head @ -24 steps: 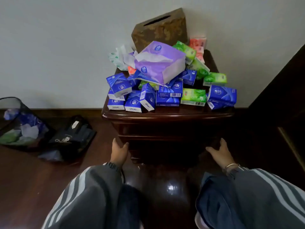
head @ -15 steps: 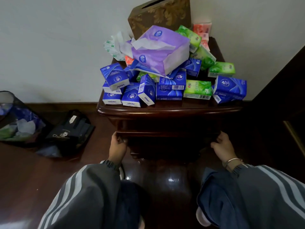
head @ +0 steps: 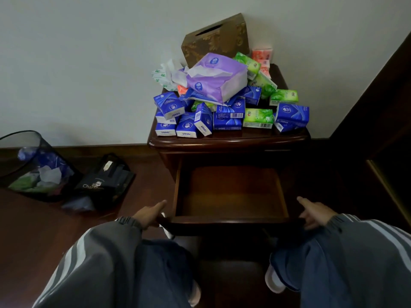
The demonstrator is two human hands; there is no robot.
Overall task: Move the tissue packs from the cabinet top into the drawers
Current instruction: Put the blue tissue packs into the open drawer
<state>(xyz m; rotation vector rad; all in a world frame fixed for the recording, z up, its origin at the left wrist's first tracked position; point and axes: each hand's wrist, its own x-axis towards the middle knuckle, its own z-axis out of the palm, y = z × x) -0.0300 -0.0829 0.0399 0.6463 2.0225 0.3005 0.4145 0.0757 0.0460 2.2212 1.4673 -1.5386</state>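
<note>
A heap of small tissue packs (head: 229,114), blue, green and a few orange, covers the top of a dark wooden cabinet (head: 226,141). A big purple tissue pack (head: 216,78) lies on the heap. The top drawer (head: 230,221) stands pulled out and its inside is bare wood. My left hand (head: 148,215) grips the drawer front's left end, index finger stretched along the side. My right hand (head: 314,213) grips the right end the same way.
A brown patterned tissue box (head: 215,38) leans on the wall behind the heap. On the floor to the left are a black mesh bin (head: 33,165) with wrappers and a black bag (head: 104,181). Dark furniture (head: 382,134) rises on the right.
Both hands went from reaching toward the cabinet front to holding the drawer front's ends. The drawer, shut before, has slid out toward me.
</note>
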